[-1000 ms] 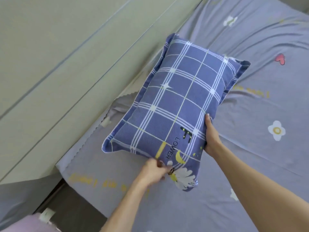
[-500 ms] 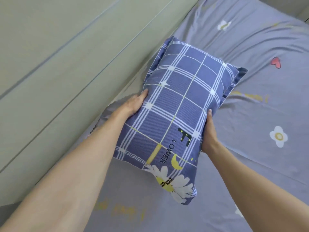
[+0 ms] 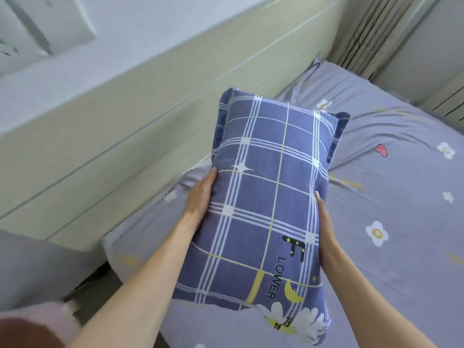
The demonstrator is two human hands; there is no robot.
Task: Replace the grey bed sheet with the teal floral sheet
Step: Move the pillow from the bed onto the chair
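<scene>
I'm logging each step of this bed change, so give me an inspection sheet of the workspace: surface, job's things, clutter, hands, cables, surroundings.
Surface: bed, covered and wrinkled, running along the headboard.
Job's things: grey sheet with flower and heart prints, on the bed; its edge near the headboard is rumpled. Teal floral sheet: nothing seen.
Clutter: blue plaid pillow marked "LOWER", held between both hands above the sheet.
Hands: left hand presses the pillow's left side; right hand presses its right side, fingers straight.
Cables: nothing seen.
Surroundings: pale padded headboard to the left, curtain at the far end, blurred pink object at lower left.
</scene>
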